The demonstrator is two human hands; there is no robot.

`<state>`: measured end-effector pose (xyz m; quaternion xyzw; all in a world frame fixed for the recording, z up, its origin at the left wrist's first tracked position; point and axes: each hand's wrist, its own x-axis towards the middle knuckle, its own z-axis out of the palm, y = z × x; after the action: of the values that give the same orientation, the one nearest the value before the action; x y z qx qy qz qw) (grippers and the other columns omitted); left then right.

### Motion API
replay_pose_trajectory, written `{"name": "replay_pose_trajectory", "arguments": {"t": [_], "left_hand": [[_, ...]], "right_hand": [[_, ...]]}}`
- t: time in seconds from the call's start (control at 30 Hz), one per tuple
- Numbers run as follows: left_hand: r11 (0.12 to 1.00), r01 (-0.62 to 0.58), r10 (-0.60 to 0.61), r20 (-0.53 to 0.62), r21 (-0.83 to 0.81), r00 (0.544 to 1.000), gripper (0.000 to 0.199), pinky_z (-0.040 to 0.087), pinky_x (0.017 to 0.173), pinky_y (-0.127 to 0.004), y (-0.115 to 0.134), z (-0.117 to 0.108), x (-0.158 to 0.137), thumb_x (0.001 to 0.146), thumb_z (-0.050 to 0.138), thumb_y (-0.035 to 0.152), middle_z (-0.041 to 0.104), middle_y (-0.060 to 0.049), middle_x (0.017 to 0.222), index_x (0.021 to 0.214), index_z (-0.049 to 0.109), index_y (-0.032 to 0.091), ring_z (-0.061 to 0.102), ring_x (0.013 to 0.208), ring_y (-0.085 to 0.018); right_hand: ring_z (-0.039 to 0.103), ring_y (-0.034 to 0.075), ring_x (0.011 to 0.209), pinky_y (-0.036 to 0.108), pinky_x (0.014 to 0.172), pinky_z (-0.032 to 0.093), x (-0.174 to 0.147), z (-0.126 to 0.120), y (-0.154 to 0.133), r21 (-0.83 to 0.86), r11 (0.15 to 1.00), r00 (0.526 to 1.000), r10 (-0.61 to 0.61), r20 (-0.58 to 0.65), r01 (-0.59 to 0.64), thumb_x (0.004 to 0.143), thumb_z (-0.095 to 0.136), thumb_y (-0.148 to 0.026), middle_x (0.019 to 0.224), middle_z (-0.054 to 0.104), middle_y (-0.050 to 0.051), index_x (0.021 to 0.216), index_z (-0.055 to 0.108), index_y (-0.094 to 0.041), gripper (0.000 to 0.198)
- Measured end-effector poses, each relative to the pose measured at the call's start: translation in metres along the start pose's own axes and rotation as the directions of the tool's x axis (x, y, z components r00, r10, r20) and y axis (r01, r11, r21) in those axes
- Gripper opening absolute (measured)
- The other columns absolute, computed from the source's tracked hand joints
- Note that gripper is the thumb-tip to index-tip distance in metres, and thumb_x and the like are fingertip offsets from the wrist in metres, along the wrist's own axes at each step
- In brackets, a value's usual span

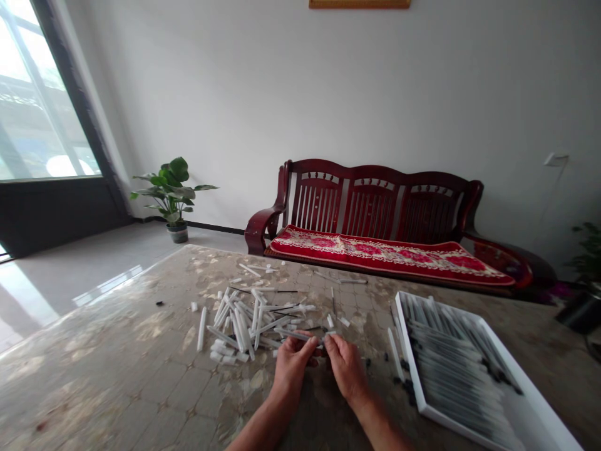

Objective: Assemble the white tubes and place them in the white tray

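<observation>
Near the table's middle, my left hand (293, 366) is closed, its thumb and fingers pinching a pale pen barrel (292, 335) that points left. Right beside it, my right hand (346, 364) is closed in a pinch at the barrel's other end; a small pale bit shows at its fingertips, too hidden to name. Beyond and left of my hands lies a loose heap of white pen barrels (241, 326), with thin black refills (286, 291) among them. Short white caps (225, 351) are gathered at the heap's near edge.
At the right, a white tray (422, 391) holds rows of pens (455, 369) with dark ends. Small black pieces (407, 388) lie along its left side. The patterned table (159, 388) faces a red wooden bench (370, 207). A potted plant (173, 188) stands on the floor.
</observation>
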<state>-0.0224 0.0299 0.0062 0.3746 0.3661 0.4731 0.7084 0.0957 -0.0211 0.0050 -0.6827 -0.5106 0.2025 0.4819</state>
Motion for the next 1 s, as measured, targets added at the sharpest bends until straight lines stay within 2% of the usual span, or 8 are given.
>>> {"name": "replay_pose_trajectory", "arguments": {"t": [0.13, 0.23, 0.37, 0.5, 0.67, 0.83, 0.93, 1.0], "left_hand": [[0.992, -0.115, 0.111, 0.085, 0.044, 0.99, 0.041, 0.046, 0.046, -0.02, 0.001, 0.0, -0.001, 0.056, 0.088, 0.047, 0.066, 0.0, 0.057, 0.071, 0.067, 0.015, 0.061, 0.053, -0.013], [0.984, -0.171, 0.16, 0.16, 0.053, 0.974, 0.037, 0.049, 0.048, -0.022, 0.002, 0.001, -0.003, 0.06, 0.087, 0.044, 0.067, -0.001, 0.058, 0.073, 0.067, 0.015, 0.062, 0.054, -0.014], [0.999, -0.039, 0.032, 0.257, 0.021, 0.966, 0.042, 0.049, 0.048, -0.023, 0.005, 0.006, -0.008, 0.058, 0.088, 0.046, 0.072, -0.003, 0.066, 0.078, 0.068, 0.015, 0.065, 0.057, -0.016], [0.986, 0.166, -0.162, 0.306, 0.012, 0.938, 0.049, 0.043, 0.044, -0.019, 0.007, 0.006, -0.011, 0.065, 0.078, 0.06, 0.073, -0.005, 0.07, 0.08, 0.069, 0.014, 0.062, 0.053, -0.012], [0.932, 0.354, -0.348, 0.445, 0.072, 0.825, 0.053, 0.024, 0.033, -0.016, 0.007, 0.004, -0.013, 0.071, 0.071, 0.065, 0.064, -0.001, 0.054, 0.075, 0.069, 0.012, 0.046, 0.036, -0.005], [0.906, 0.409, -0.4, 0.53, 0.107, 0.748, 0.046, 0.031, 0.036, -0.016, 0.01, 0.004, -0.016, 0.071, 0.078, 0.055, 0.064, -0.002, 0.056, 0.075, 0.07, 0.01, 0.051, 0.039, -0.006], [0.883, 0.455, -0.428, 0.59, 0.113, 0.684, 0.043, 0.035, 0.038, -0.016, 0.01, 0.002, -0.017, 0.071, 0.08, 0.051, 0.069, -0.005, 0.066, 0.083, 0.071, 0.01, 0.06, 0.045, -0.009], [0.883, 0.453, -0.427, 0.613, 0.123, 0.665, 0.042, 0.034, 0.037, -0.016, 0.008, 0.001, -0.017, 0.069, 0.082, 0.049, 0.07, -0.006, 0.066, 0.082, 0.071, 0.011, 0.058, 0.044, -0.008]], "right_hand": [[0.048, 0.015, 0.058, 0.026, 0.057, 0.036, 0.001, 0.002, -0.003, 0.157, 0.987, 1.0, 0.023, -0.007, -0.022, 0.09, 0.044, -0.057, 0.058, 0.052, -0.002, 0.065, 0.051, -0.022, 0.044], [0.043, 0.013, 0.051, 0.025, 0.05, 0.034, 0.001, 0.002, -0.007, 0.343, 0.934, 0.993, 0.115, -0.006, -0.106, 0.086, 0.049, -0.056, 0.054, 0.047, -0.003, 0.062, 0.049, -0.023, 0.041], [0.026, 0.009, 0.038, 0.024, 0.038, 0.021, 0.004, -0.002, -0.004, 0.544, 0.807, 0.965, 0.26, 0.021, -0.229, 0.081, 0.054, -0.056, 0.042, 0.033, -0.008, 0.054, 0.039, -0.025, 0.044], [0.023, 0.007, 0.034, 0.022, 0.036, 0.019, 0.008, -0.009, 0.003, 0.613, 0.759, 0.966, 0.257, 0.031, -0.222, 0.079, 0.054, -0.06, 0.038, 0.03, -0.009, 0.049, 0.034, -0.025, 0.051], [0.021, 0.005, 0.033, 0.021, 0.035, 0.016, 0.011, -0.01, 0.007, 0.591, 0.776, 0.965, 0.263, 0.016, -0.221, 0.073, 0.062, -0.062, 0.038, 0.03, -0.01, 0.05, 0.035, -0.024, 0.051], [0.02, 0.005, 0.037, 0.021, 0.036, 0.017, 0.013, -0.004, 0.01, 0.61, 0.762, 0.953, 0.3, -0.037, -0.216, 0.068, 0.068, -0.063, 0.042, 0.025, -0.012, 0.054, 0.034, -0.025, 0.053], [0.024, 0.006, 0.041, 0.022, 0.039, 0.022, 0.013, -0.003, 0.011, 0.555, 0.814, 0.963, 0.256, -0.08, -0.171, 0.068, 0.068, -0.063, 0.045, 0.027, -0.01, 0.052, 0.035, -0.025, 0.054], [0.026, 0.007, 0.044, 0.022, 0.041, 0.025, 0.013, -0.004, 0.01, 0.515, 0.843, 0.966, 0.239, -0.103, -0.154, 0.067, 0.069, -0.064, 0.046, 0.03, -0.009, 0.051, 0.036, -0.024, 0.054]]}}
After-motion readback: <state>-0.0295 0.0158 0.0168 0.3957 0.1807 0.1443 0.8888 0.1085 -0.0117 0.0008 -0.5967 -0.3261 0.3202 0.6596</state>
